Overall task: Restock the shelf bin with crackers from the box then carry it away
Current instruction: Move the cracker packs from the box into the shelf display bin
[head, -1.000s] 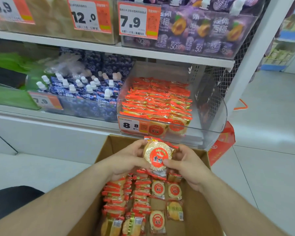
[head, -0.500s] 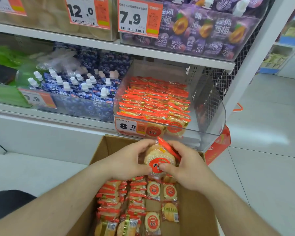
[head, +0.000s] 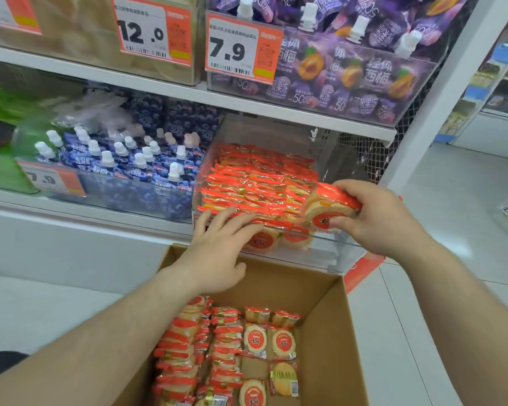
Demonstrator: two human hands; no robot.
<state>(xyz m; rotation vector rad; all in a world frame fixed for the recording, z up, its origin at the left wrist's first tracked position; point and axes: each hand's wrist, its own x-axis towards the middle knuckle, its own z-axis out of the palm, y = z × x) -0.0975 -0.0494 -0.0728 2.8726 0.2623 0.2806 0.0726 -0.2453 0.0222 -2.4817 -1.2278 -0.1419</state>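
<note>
Far left on the lower shelf (head: 79, 200), blue spouted pouches (head: 135, 171) stand in a clear tray behind a 7.9 price tag (head: 52, 178). Just right of them sits the clear shelf bin (head: 329, 247), at the shelf's right end, filled with rows of orange-wrapped crackers (head: 255, 183). The left hand (head: 220, 247) reaches over the bin's front wall near its left corner, fingers straight and spread, tips resting on the front row of packs; it holds nothing. Below both hands, the open cardboard box (head: 326, 326) stands on the floor against the shelf base, with boxed cracker packs (head: 217, 350) filed on edge along its left side and several lying flat toward its middle. The right hand (head: 376, 218) grips a cracker stack (head: 326, 212), thumb under and fingers curled over the top, held at the bin's front right part, touching the packs already there. On the upper shelf, purple pouches (head: 346, 71) sit behind another 7.9 tag (head: 241, 51).
</note>
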